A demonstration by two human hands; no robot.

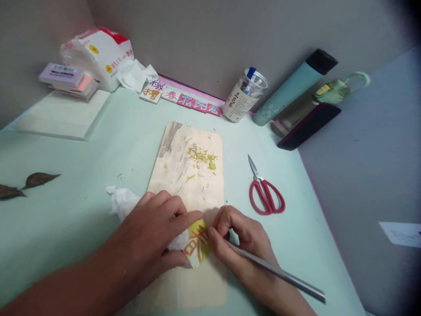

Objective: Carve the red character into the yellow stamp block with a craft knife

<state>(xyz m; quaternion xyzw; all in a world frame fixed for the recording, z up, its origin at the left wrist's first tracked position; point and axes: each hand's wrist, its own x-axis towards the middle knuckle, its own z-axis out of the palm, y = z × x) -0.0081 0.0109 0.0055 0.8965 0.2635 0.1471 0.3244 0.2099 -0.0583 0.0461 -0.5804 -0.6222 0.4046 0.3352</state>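
Observation:
A small yellow block (198,241) with a red-orange character lies on the lower part of a pale wooden board (210,285). My left hand (161,232) is closed round the block's left side, with white tissue (179,242) between its fingers and the block. My right hand (243,241) pinches a slim metal carving tool (279,273) at the block's right edge; the tool's tip is hidden by the fingers. Yellow shavings (204,158) are scattered on the upper board.
Red-handled scissors (267,195) lie right of the board. Crumpled tissue (123,202) sits to its left, with dry leaves (37,180) farther left. Behind stand carved blocks (197,104), a pen cup (243,96), bottles (292,87), a dark phone-like object (309,127) and a tissue pack (101,57).

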